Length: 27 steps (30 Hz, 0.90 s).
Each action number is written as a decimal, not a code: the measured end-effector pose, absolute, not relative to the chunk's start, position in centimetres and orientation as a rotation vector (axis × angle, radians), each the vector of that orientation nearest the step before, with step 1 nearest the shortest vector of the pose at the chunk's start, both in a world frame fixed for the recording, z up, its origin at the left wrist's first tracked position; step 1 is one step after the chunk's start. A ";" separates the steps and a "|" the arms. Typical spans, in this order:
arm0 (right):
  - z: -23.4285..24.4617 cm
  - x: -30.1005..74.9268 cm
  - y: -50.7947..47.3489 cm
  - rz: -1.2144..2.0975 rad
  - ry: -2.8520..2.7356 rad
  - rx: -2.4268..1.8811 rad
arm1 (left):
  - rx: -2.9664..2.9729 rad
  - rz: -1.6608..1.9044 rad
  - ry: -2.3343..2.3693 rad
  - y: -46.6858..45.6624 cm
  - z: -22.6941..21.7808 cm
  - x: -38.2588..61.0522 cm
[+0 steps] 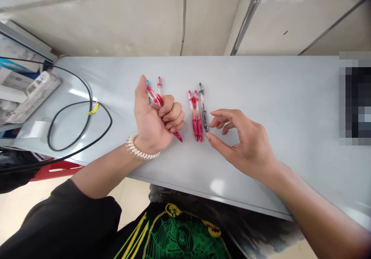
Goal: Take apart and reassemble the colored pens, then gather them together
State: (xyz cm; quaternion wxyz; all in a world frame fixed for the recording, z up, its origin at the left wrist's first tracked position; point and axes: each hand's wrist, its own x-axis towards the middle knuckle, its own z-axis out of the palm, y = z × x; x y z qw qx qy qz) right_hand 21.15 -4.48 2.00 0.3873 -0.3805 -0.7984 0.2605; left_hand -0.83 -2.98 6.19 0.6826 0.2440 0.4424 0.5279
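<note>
My left hand (pixel 155 122) is closed around a bundle of pens (pixel 155 95), mostly red with a blue one among them; their tips stick out above and below the fist. A shell bracelet (pixel 139 149) circles that wrist. Three pens lie side by side on the grey table (pixel 275 97): two red pens (pixel 195 114) and a grey pen (pixel 203 106) to their right. My right hand (pixel 240 139) hovers just right of the grey pen, thumb and fingers apart and curled toward it, holding nothing.
A black cable (pixel 72 124) with a yellow tie loops over the table's left part. White boxes and a device (pixel 31 93) sit at the far left edge. A wall runs behind the table. A blurred dark patch (pixel 355 97) is at the right.
</note>
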 end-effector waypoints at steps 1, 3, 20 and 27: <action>2.0 21.2 -4.5 0.647 -2.034 -0.968 | 0.544 1.160 0.973 -3.0 6.2 -0.9; 2.0 21.2 -4.4 0.622 -2.039 -0.970 | 0.507 1.120 0.943 -3.0 6.3 -1.0; 1.4 21.8 -3.1 0.587 -2.213 -0.966 | 0.507 1.180 1.054 -1.7 6.1 -1.3; 0.5 21.9 -2.2 0.561 -2.402 -0.935 | 0.628 1.691 1.330 1.3 5.8 -4.2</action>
